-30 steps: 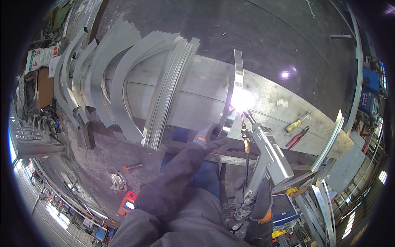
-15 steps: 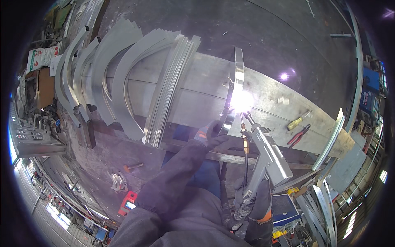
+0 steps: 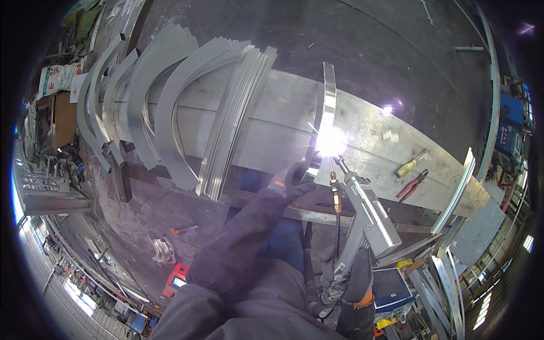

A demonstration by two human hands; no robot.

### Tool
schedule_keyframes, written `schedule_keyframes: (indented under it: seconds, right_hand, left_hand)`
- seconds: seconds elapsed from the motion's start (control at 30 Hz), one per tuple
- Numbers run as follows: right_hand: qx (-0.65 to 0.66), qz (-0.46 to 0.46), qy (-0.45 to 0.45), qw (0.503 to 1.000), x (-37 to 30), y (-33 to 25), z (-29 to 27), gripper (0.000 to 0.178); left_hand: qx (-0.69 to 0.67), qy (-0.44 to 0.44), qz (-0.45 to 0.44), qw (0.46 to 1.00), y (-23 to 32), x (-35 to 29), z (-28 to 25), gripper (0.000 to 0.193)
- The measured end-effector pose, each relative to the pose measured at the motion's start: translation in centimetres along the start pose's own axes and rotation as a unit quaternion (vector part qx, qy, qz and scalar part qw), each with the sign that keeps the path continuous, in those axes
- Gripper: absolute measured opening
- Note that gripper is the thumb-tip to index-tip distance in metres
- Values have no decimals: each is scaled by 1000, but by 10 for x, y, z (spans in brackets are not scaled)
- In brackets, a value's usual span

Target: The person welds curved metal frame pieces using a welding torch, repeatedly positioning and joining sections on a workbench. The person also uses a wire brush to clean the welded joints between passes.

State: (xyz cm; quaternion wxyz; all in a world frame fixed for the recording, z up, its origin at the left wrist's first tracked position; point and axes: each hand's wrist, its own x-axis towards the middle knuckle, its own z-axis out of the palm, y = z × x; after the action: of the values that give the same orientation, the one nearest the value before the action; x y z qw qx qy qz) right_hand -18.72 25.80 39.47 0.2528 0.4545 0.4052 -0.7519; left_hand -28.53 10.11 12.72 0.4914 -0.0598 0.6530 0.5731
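Observation:
My right hand (image 3: 354, 275), in a dark glove with an orange cuff, is closed round the grip of a silver welding gun (image 3: 371, 212). A brass-fitted wire feed (image 3: 336, 195) with a black hose runs along the gun's left side. At its tip a white glare with sparks covers part of a narrow bent metal strip (image 3: 328, 85). That strip stands across the metal plate bench top (image 3: 272, 144). My left hand (image 3: 292, 184), gloved too, grips the strip's near end; its fingertips are partly hard to make out. The glare hides the spot where tip and strip meet.
Stacked straight strips (image 3: 235, 124) and curved metal pieces (image 3: 175, 96) lie left on the bench. To the right are a yellow-handled screwdriver (image 3: 407, 169), red-handled pliers (image 3: 412, 187) and more strips (image 3: 456, 192). A hammer (image 3: 184, 230) and a red device (image 3: 175, 279) sit below left.
The glare and gun tip have shifted slightly toward me along the strip. Both hands keep their hold, and the sparks have a different spread.

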Motion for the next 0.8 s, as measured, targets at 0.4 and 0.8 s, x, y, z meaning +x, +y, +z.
schedule_keyframes:
  seconds: [0.4,0.8]
  right_hand:
    - [-8,-29,46,998,-5,18,-5,82]
    - [-21,-20,23,999,-12,17,1,82]
  left_hand:
    - [34,30,-26,999,6,-6,0,78]
    - [-54,1,77,996,-3,0,2,59]
